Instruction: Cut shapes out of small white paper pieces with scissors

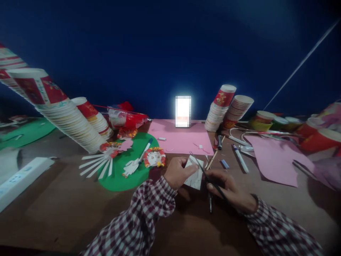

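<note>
My left hand (176, 173) pinches a small piece of white paper (196, 180) with its thumb on top. Dark lines are drawn on that paper. Dark scissors (201, 169) are gripped in my right hand (226, 186), their blades pointing up and left across the paper's right edge. Part of the scissors is hidden by my fingers. Just left of my left hand, a round paper animal face (154, 157) with an orange and yellow fringe lies at the edge of a green sheet (112, 182). A white cut-out (131, 167) and a pen (145, 150) rest on the sheet too.
Leaning stacks of paper cups (68, 112) rise at left, with more cup stacks (218, 110) at back right. A lit screen (183, 111) stands behind a pink sheet (178, 137). Markers (240, 159), another pink sheet (277, 163) and a white power strip (22, 181) lie around.
</note>
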Action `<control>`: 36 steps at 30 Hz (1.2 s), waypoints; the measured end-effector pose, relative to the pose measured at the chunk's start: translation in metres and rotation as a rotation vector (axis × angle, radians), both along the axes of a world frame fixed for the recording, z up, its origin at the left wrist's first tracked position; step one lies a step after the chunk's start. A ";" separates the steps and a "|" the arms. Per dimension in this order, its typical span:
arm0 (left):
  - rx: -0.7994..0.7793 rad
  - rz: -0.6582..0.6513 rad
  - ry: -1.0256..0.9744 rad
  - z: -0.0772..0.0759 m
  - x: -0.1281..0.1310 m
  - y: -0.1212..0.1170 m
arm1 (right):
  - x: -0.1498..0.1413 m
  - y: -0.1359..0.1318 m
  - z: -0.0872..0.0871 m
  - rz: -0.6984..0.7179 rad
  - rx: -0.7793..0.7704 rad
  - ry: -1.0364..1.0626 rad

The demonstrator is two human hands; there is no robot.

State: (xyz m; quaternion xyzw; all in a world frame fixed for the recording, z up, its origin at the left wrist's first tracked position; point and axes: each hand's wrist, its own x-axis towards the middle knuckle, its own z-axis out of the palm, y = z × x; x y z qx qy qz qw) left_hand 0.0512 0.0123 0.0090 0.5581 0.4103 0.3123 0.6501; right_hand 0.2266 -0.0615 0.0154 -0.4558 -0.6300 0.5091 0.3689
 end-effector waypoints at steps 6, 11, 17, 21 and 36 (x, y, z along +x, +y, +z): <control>0.026 0.006 -0.006 0.001 0.001 -0.002 | -0.002 0.003 0.000 0.022 0.002 0.013; 0.023 0.001 -0.027 0.002 0.002 -0.002 | -0.002 0.003 -0.001 0.030 -0.009 0.007; 0.028 0.007 -0.030 0.002 0.002 -0.002 | -0.001 0.002 -0.002 0.014 -0.006 -0.003; 0.022 0.018 -0.014 0.003 0.002 -0.003 | -0.001 0.002 -0.002 0.012 -0.004 0.004; 0.000 0.013 -0.050 0.001 0.003 -0.002 | -0.003 0.001 -0.002 0.009 0.018 0.019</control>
